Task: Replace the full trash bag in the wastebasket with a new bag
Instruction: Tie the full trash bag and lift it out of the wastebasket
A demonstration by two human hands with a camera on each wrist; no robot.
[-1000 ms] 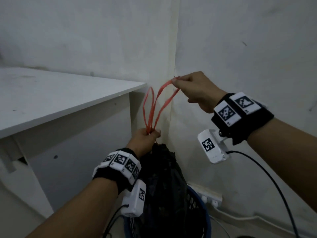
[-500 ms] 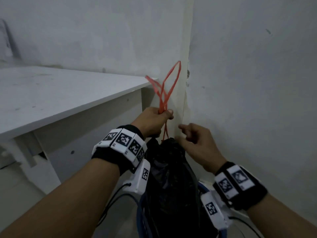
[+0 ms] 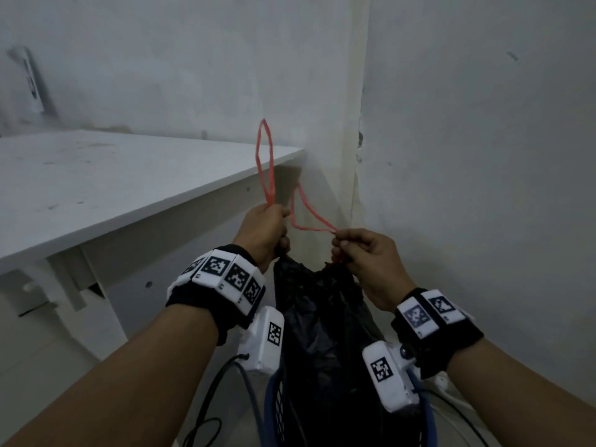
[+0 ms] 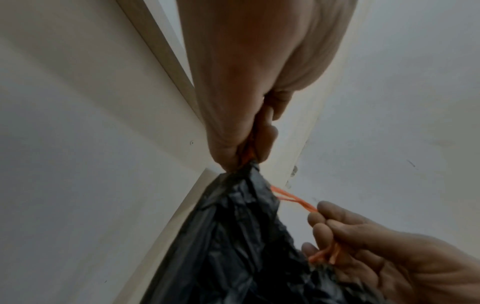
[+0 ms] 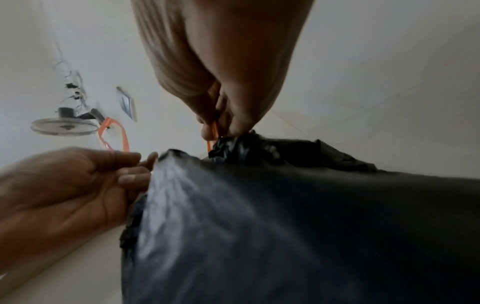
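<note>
Full bag [image 3: 322, 317] cinched, still in basket [image 3: 274, 408]. Left hand [image 3: 264, 233], right hand [image 3: 371, 262] each pinched drawstring [image 3: 306, 214] loop. Removal, relining remained.

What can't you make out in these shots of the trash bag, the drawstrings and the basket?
- Black trash bag: contents hidden by its opaque plastic in every view.
- Blue wastebasket: head view, mostly covered by the bag and cut off by the bottom edge.
- Orange drawstring: whether it is knotted is hidden inside the left hand and right hand.
</note>
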